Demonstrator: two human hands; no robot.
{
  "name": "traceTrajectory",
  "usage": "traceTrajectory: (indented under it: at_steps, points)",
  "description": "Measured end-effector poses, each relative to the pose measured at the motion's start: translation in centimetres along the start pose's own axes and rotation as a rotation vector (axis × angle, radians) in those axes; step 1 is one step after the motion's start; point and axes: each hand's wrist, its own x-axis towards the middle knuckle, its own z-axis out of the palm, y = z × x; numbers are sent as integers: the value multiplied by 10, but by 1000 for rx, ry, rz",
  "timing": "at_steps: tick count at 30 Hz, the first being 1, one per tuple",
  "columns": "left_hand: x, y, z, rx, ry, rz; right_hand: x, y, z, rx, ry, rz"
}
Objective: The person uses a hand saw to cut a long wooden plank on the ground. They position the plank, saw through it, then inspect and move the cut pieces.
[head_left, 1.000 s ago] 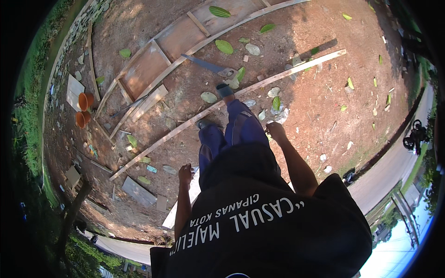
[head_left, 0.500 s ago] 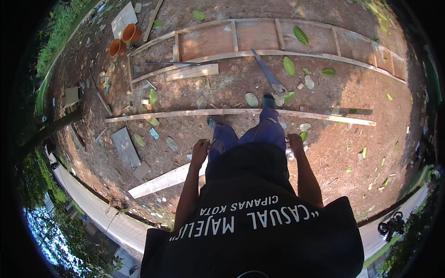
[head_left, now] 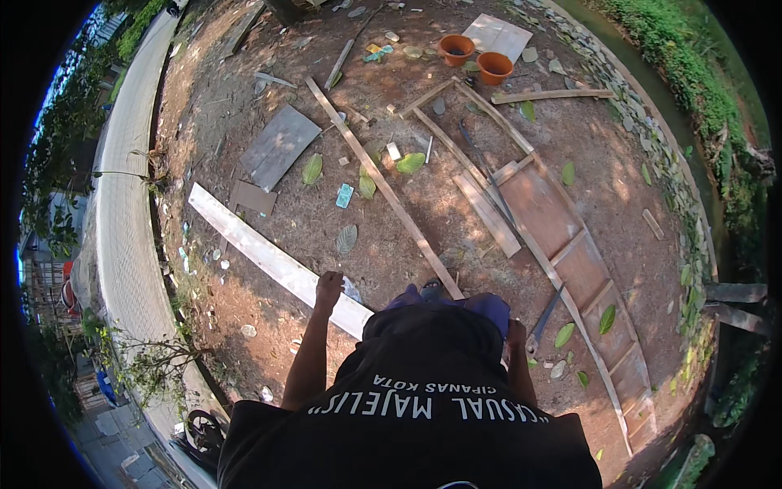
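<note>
- Since the earlier frame the person has turned to their left: the panelled wooden frame (head_left: pixel 538 202), which ran across the view ahead of the feet, now slants down the right side, and the pale board (head_left: pixel 252 246) reaches out ahead on the left; the lumber itself seems unmoved.
- The left hand (head_left: pixel 328 288) appears over the pale board, well apart from the panelled frame. Its fingers look curled; whether they pinch anything, or touch the board, I cannot tell.
- The right hand (head_left: pixel 515 331), on the side toward the frame, is mostly hidden by the trousers, so its grip cannot be told. The handsaw (head_left: pixel 546 316) is the nearest tool, lying beside the frame's near edge, blade tip close to it.
- A step toward the frame could bring a foot onto the saw, since its blade lies bare on the ground; a cut or a bent blade might follow.
- The long wooden strip (head_left: pixel 386 189) lies between frame and pale board, and the foot (head_left: pixel 432 288) is right by its end: a toe could catch there, because the strip looks loose.
- The short board (head_left: pixel 486 213) and dark bar (head_left: pixel 492 186) beside the frame might also slide or roll underfoot.
</note>
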Motion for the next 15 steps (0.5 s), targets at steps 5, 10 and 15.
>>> traceTrajectory:
  at_steps: [5,10,15]
  points:
    - [52,14,-16,0,12,-69,98,-137,-139,900,44,462]
    - [142,-40,18,33,86,-12,197,-155,-154,715,-238,544]
    - [178,22,57,-219,23,-397,337,-28,-134,335,-373,288]
